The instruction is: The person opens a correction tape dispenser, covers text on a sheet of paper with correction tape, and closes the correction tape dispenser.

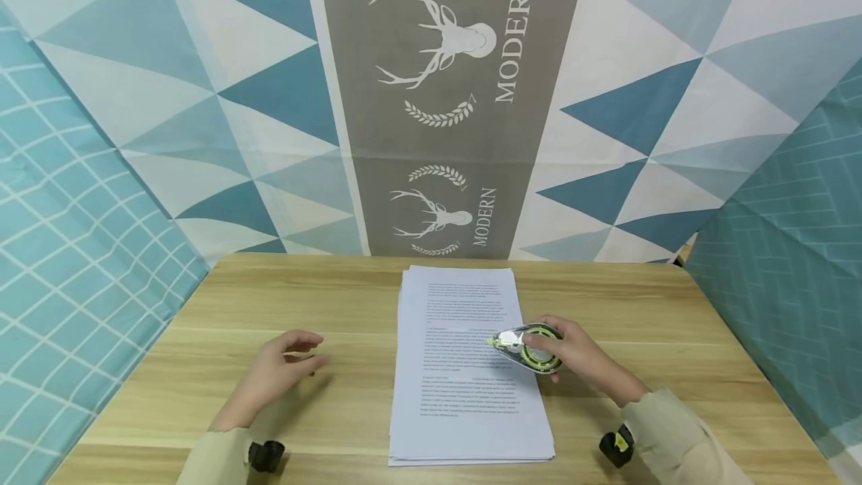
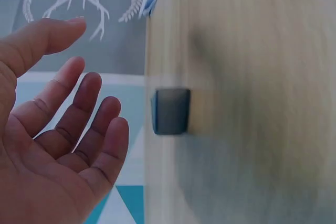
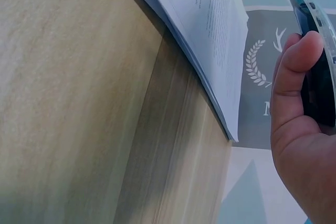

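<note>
My right hand (image 1: 572, 350) grips a correction tape dispenser (image 1: 528, 348), clear-bodied with a green reel, over the right part of a stack of printed paper (image 1: 471, 432). Its narrow tip points left across the printed lines. In the right wrist view the fingers curl round the dispenser (image 3: 317, 51), which is partly cut off by the frame edge. My left hand (image 1: 286, 365) hovers left of the stack, apart from it. Its fingers are loosely bent with nothing between them, as the left wrist view shows of the same hand (image 2: 68, 145).
The stack lies on a wood-grain table (image 1: 337, 298), its sheets slightly uneven at the edges. Patterned cloth (image 1: 444, 141) hangs behind the table, with more cloth at both sides. A small dark block-like thing (image 2: 171, 111) shows by the table edge in the left wrist view.
</note>
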`<state>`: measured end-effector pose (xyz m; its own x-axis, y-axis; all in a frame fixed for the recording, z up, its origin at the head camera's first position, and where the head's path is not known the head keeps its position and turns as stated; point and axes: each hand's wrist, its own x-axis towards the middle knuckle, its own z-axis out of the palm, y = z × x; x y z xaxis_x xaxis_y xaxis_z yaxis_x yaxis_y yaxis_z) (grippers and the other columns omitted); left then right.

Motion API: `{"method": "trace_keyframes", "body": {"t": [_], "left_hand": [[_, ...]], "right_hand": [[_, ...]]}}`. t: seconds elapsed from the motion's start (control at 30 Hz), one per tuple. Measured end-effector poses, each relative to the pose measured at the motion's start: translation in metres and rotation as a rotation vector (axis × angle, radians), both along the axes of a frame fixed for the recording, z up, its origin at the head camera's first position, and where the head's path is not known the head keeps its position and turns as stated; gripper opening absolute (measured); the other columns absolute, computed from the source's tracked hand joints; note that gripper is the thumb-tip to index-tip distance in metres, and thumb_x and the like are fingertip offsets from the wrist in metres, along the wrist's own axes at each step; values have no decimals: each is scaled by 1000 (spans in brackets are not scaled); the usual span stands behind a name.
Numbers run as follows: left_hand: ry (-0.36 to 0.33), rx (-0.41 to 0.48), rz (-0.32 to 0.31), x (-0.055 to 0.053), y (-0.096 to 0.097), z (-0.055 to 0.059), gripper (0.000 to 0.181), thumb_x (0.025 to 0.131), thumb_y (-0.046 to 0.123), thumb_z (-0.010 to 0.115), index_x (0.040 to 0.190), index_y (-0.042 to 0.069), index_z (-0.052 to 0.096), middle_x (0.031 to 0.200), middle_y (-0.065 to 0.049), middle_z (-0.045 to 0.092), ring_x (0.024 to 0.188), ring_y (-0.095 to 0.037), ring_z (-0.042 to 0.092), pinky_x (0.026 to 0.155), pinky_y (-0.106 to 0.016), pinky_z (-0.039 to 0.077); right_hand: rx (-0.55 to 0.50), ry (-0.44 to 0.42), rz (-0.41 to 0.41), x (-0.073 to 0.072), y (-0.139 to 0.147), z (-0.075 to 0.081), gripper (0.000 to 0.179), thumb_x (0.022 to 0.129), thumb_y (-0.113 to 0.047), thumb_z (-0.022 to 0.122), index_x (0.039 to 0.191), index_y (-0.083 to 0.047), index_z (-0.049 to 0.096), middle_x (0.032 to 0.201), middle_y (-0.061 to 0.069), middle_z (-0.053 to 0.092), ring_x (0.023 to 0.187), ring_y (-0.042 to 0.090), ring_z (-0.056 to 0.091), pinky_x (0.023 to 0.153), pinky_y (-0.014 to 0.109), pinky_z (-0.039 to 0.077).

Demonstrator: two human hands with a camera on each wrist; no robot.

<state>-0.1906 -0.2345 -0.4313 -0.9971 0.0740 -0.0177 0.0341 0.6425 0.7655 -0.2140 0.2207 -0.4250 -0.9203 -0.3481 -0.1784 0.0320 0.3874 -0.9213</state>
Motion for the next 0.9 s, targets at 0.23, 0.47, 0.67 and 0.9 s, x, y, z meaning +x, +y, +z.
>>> {"method": "trace_keyframes", "body": {"t": [0.23, 0.47, 0.67, 0.9], "left_hand": [[-35, -67, 8, 1, -10, -6, 38, 83, 24, 70, 114, 3, 62, 114, -15, 63, 106, -32, 59, 85, -41, 52], [-109, -103, 23, 0, -15, -13, 39, 82, 25, 71, 114, 7, 62, 114, -10, 64, 104, -28, 60, 87, -47, 49], [-111, -86, 17, 0, -18, -16, 37, 81, 20, 70, 115, 6, 61, 114, -11, 63, 104, -28, 59, 87, -46, 49], [-86, -94, 5, -1, -20, -17, 36, 81, 15, 70, 114, 4, 61, 113, -14, 63, 103, -30, 59, 85, -44, 50]], "right_hand": [[-12, 4, 15, 1, 3, -2, 45, 92, -29, 58, 117, 7, 50, 78, 6, 62, 56, 12, 56, 43, 31, 48], [-18, -5, 18, 2, 3, -1, 45, 92, -29, 58, 119, 7, 50, 79, 7, 62, 54, 12, 55, 43, 31, 48], [-9, -20, 8, 4, 4, -1, 46, 92, -30, 57, 121, 5, 49, 79, 7, 63, 54, 12, 54, 44, 32, 49], [-7, -26, -2, 5, 3, -2, 47, 92, -30, 57, 122, 5, 48, 79, 7, 62, 54, 11, 54, 45, 33, 49]]}}
